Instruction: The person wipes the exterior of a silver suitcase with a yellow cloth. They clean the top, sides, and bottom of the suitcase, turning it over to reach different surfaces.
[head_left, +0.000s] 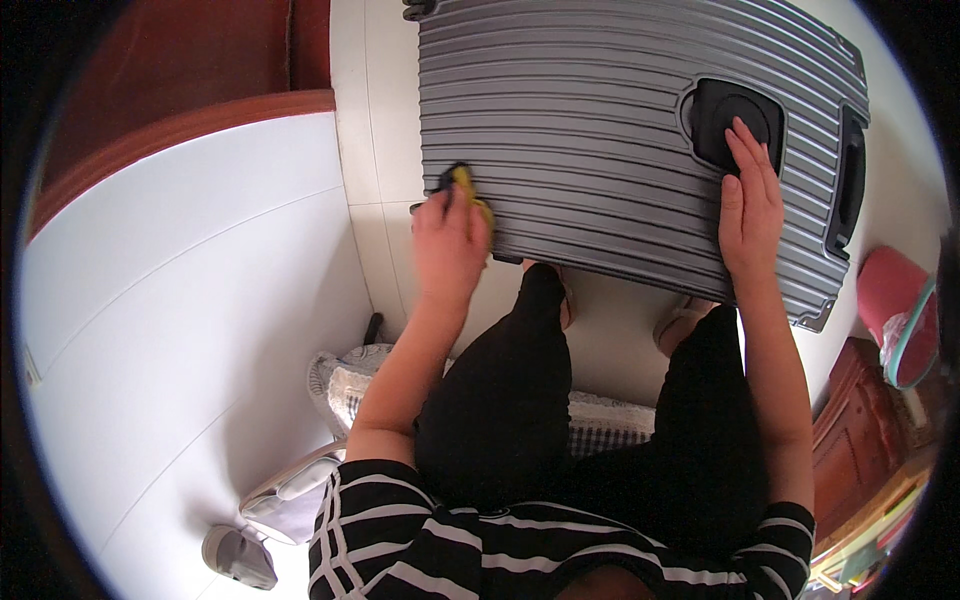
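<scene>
A grey ribbed hard-shell suitcase (570, 142) lies before me, above my knees. My left hand (450, 240) grips a yellow and dark cleaning cloth (465, 184) against the suitcase's left edge; the hand looks slightly blurred. Bunched up, the cloth shows past my fingertips and beside the thumb. My right hand (754, 202) rests flat on the shell, holding nothing, its fingertips over a black square panel (727, 112) with a round recess. Farther right, a black carry handle (849, 180) sits on the suitcase's side. A metal corner guard (817, 316) shows at the near right corner.
A white wall (187, 300) with reddish-brown wood trim (187, 150) rises on the left. To the right stand a pink bin (892, 300) with a teal rim and a brown wooden cabinet (855, 442). A checked, lace-edged cover (611, 435) lies beneath my legs.
</scene>
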